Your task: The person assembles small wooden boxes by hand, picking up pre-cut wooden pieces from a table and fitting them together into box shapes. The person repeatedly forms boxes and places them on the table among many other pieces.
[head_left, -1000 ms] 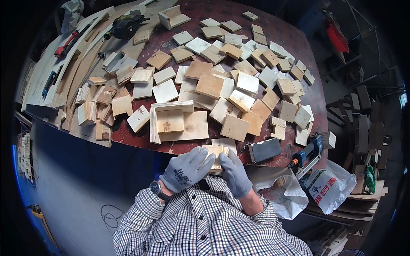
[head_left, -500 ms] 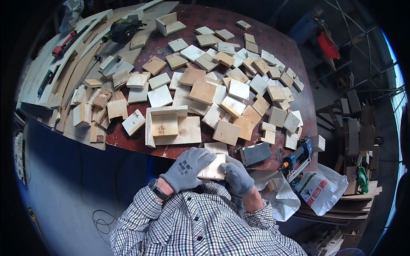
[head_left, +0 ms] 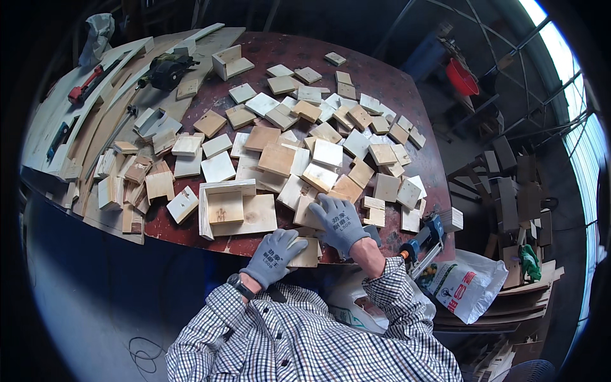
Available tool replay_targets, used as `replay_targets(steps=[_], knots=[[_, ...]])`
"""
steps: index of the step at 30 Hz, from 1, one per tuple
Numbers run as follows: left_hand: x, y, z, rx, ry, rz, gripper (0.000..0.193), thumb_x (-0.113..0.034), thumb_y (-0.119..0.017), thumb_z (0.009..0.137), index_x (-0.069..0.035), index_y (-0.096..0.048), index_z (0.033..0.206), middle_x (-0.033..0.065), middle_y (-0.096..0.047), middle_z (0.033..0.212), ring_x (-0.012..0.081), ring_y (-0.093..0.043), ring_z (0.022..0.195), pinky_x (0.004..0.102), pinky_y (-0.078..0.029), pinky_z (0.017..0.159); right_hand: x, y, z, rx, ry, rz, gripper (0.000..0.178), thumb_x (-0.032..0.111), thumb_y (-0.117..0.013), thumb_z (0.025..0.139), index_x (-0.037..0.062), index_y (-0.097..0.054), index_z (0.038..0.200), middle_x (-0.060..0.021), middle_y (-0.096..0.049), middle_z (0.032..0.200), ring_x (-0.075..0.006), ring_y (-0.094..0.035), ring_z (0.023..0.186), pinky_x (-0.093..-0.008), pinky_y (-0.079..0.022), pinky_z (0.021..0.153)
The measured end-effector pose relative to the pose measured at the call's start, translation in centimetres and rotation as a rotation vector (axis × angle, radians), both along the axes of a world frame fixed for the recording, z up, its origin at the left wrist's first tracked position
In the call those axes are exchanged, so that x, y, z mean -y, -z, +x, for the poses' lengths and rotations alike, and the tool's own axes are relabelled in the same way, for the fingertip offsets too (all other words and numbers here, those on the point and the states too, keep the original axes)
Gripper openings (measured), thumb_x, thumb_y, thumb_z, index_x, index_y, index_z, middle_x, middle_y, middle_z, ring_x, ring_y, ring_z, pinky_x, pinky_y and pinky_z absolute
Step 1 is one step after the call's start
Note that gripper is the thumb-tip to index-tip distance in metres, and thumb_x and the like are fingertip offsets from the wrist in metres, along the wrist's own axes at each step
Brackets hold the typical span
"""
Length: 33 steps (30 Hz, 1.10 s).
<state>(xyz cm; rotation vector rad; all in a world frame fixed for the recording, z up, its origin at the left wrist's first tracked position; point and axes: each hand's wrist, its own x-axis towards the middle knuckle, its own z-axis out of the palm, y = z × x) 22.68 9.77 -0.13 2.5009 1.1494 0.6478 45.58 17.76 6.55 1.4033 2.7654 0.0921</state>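
Observation:
My left hand (head_left: 270, 260), in a grey work glove, is closed on a wooden block by the table's front edge; the fingers cover most of it. Beside those fingers lies a pale square wooden block (head_left: 306, 253). My right hand (head_left: 342, 224), gloved likewise, reaches over the front of the pile. Its fingers are apart and touch a light wooden block (head_left: 307, 216), partly hidden beneath them. Behind the right wrist shows part of a dark grey block (head_left: 372, 236). Left of the hands stands an open wooden assembly (head_left: 259, 215) with a smaller block inside.
Many wooden blocks (head_left: 277, 158) are spread over the dark red table (head_left: 191, 237). A blue clamp-like tool (head_left: 434, 230) sits at the right front corner, above white plastic bags (head_left: 461, 283). Boards (head_left: 121, 83), a red tool (head_left: 86, 86) and a black power tool (head_left: 168, 70) lie at left.
My hands have parted. The right hand has left the block both held and moved up onto the pile; the left stays low near the edge. The whole view has shifted slightly.

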Motion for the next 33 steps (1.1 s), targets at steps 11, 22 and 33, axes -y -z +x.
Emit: replay_targets(steps=[11,22,33], knots=[[0.1,-0.8,0.0,0.014,-0.012,-0.031,0.085,-0.026,-0.089,0.069,-0.013,-0.050,0.142,0.0145,-0.050,0.141,0.0363,-0.051,0.126,0.0487,-0.044,0.107,-1.3,-0.2,1.1,-0.172,-0.026,-0.048,0.059,0.035,-0.087,0.073,0.0083,-0.059,0.118,-0.0126,-0.062,0.120,-0.0326,-0.062,0.112,-0.0453,-0.047,0.098],[-1.1,-0.7,0.8,-0.010,-0.110,-0.122,0.093,-0.045,-0.085,0.077,-0.008,-0.044,0.152,0.0185,-0.044,0.153,0.0407,-0.043,0.141,0.0507,-0.039,0.117,-8.2,2.3,8.2,-0.276,0.486,0.074,0.047,0.041,-0.079,0.084,0.0078,-0.066,0.115,-0.0152,-0.066,0.116,-0.0361,-0.065,0.110,-0.0476,-0.052,0.094],[0.9,-3.2,-12.2,-0.043,-0.840,0.275,0.088,-0.033,-0.090,0.074,-0.016,-0.052,0.151,0.0210,-0.040,0.158,0.0441,-0.035,0.147,0.0593,-0.033,0.120,-1.8,-2.5,-4.3,-0.646,0.002,-0.046,0.027,0.028,-0.077,0.092,0.0098,-0.073,0.113,-0.0101,-0.071,0.101,-0.0315,-0.067,0.094,-0.0440,-0.051,0.086]])
